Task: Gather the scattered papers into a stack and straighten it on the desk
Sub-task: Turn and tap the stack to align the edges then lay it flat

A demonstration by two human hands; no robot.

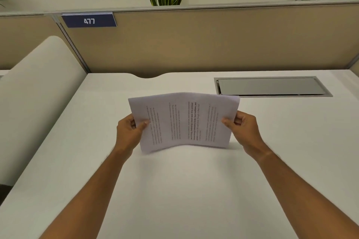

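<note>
A stack of printed white papers (184, 122) stands upright on its long edge on the white desk (184, 190), bowed slightly in the middle, with the text running sideways. My left hand (131, 132) grips the stack's left edge, thumb on the front. On the right edge sits my right hand (242, 128), thumb also on the front. The bottom edge of the stack touches or nearly touches the desk. No loose sheets lie elsewhere on the desk.
A grey metal cable flap (272, 86) is set into the desk at the back right, just behind the papers. A beige partition (213, 44) with a blue 477 sign (89, 20) closes the far edge. A white side panel (38, 93) rises on the left.
</note>
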